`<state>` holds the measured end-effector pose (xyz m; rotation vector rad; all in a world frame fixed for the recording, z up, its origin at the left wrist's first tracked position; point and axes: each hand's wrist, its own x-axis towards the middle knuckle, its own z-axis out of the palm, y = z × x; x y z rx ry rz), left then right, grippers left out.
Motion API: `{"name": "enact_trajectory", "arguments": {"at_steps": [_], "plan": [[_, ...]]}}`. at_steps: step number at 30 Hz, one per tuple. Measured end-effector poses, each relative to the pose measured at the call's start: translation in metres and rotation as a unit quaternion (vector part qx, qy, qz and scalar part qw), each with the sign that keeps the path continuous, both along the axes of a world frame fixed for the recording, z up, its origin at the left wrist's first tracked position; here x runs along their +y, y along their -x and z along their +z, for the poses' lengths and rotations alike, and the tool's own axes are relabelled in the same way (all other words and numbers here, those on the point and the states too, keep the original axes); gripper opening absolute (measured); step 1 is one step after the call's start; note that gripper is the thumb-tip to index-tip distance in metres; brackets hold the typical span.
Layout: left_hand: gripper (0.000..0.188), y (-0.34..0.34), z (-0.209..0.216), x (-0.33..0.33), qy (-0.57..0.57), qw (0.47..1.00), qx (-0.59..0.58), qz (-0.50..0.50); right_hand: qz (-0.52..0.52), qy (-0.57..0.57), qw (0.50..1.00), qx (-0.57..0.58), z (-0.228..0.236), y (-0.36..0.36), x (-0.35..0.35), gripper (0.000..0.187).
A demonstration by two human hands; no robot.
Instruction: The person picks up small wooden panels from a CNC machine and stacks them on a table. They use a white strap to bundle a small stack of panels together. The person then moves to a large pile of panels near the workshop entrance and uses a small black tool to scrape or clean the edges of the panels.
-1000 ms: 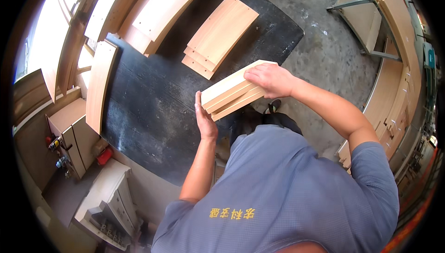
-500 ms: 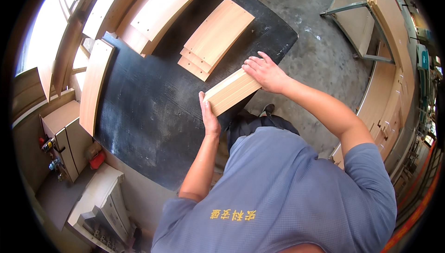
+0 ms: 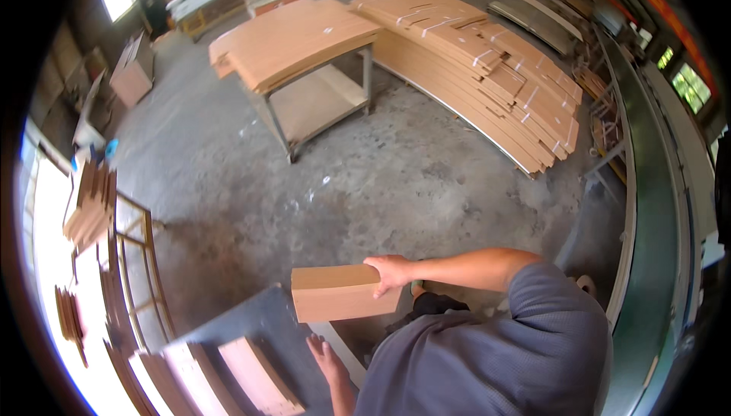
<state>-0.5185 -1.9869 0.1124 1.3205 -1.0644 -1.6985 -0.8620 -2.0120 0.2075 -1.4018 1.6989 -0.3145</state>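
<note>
A stack of light wood boards (image 3: 344,304) is held out over the near right corner of a dark tabletop (image 3: 263,305). My right hand (image 3: 390,273) grips the stack at its right end, thumb on the front and the other fingers over the top. Below the stack, my left hand (image 3: 329,359) is apart from it, fingers spread and holding nothing. Pale boards (image 3: 255,374) lie on the dark tabletop to the left of that hand.
Ahead stands a metal-framed cart (image 3: 320,107) loaded with wood panels. Beside it, strapped panel stacks (image 3: 487,73) reach far right. A rack frame (image 3: 141,264) stands at left, with boards leaning near it. A long green machine bed (image 3: 655,187) runs along the right.
My view has swung toward the open floor and the cart. Both hands pressed the board stack's ends before; the left has let go, and the right alone holds it.
</note>
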Motion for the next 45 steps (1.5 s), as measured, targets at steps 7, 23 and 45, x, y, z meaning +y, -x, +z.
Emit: {"name": "enact_trajectory", "arguments": {"at_steps": [7,23,45], "plan": [[0.109,0.323,0.117,-0.109,0.048,0.915,0.228,-0.329,-0.323,0.088,0.878,-0.341,0.033,0.211,0.065,0.083],[0.083,0.857,0.114,-0.246,-0.121,0.806,0.077,-0.574,-0.540,0.100,0.702,-0.454,0.037,0.610,0.034,0.075],[0.088,1.477,0.051,-0.318,-0.184,0.856,-0.023,-0.483,-0.851,0.218,0.448,0.164,-0.200,1.246,0.092,0.047]]}}
